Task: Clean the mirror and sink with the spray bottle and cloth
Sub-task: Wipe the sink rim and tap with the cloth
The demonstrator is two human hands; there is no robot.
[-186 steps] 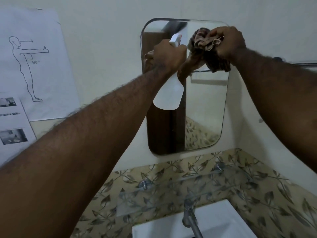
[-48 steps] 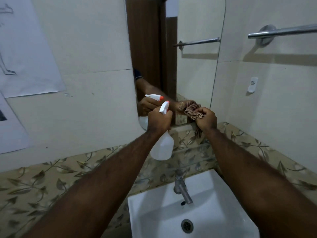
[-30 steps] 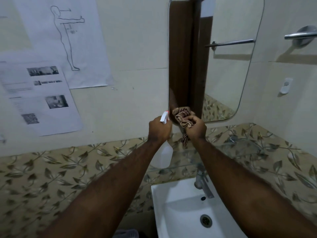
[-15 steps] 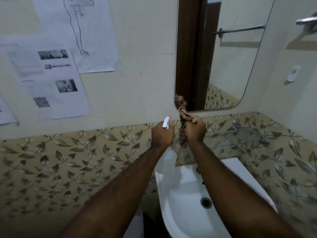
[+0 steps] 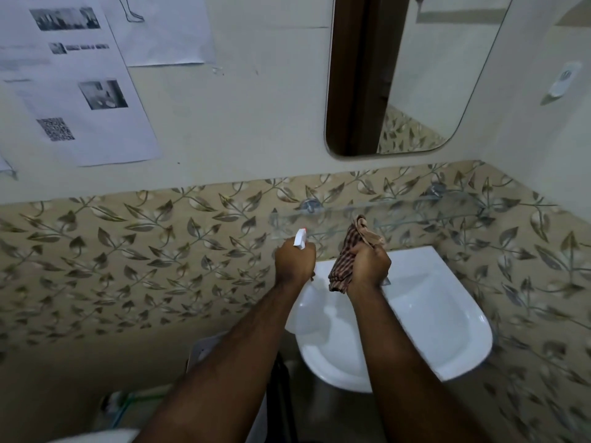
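My left hand [image 5: 294,262] grips the white spray bottle [image 5: 300,239] by its neck; the nozzle with a red tip sticks up above my fist, and the bottle body hangs below it against the sink, mostly hidden. My right hand [image 5: 369,265] is closed around a bunched brown checked cloth [image 5: 347,251], held above the back edge of the white sink [image 5: 447,321]. The mirror [image 5: 415,75] hangs on the wall above, well clear of both hands. My right arm covers the tap and drain.
A glass shelf [image 5: 399,215] on metal brackets runs along the leaf-patterned tiles just behind my hands. Paper sheets [image 5: 76,84] are stuck to the wall at upper left. A small white fitting [image 5: 564,79] sits on the right wall. Blurred items lie on the floor left of the sink.
Both hands have come down from the mirror's lower edge to just above the sink's back rim, and my view has tilted downward. The bottle and cloth stay gripped.
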